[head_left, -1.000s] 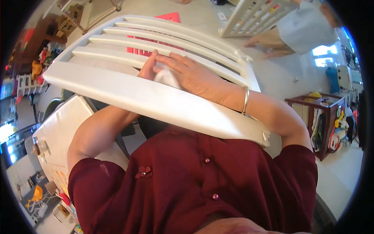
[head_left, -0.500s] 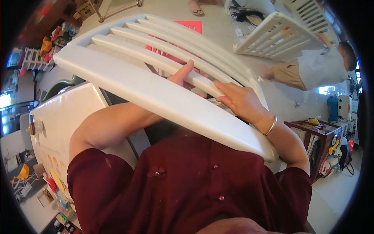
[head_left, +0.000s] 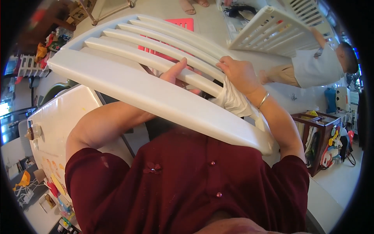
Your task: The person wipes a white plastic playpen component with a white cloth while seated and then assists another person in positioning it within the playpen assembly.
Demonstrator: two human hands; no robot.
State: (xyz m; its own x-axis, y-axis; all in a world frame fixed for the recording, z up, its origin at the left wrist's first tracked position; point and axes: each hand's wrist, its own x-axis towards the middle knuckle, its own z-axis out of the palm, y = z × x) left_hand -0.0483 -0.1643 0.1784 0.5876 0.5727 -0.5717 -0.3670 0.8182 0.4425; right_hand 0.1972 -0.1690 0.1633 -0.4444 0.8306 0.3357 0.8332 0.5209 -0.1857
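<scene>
A large white slatted panel lies tilted across my front, its wide near rail close to my chest. My left hand reaches under that rail and grips a slat from below, thumb up over it. At the right end of the slats, my right hand is closed with its fingertips on a farther slat. From it hangs a crumpled white cloth, draped over the slat ends and partly hidden by the hand. A bracelet circles my right wrist.
A white table stands at my left. Beyond the panel is a red slotted plastic piece. Far right, another person holds a second white slatted panel. A dark wooden rack with hanging items stands at right.
My right hand has moved up and away to a farther slat, and the white cloth now shows under it. The panel has shifted slightly left. My left hand keeps its grip.
</scene>
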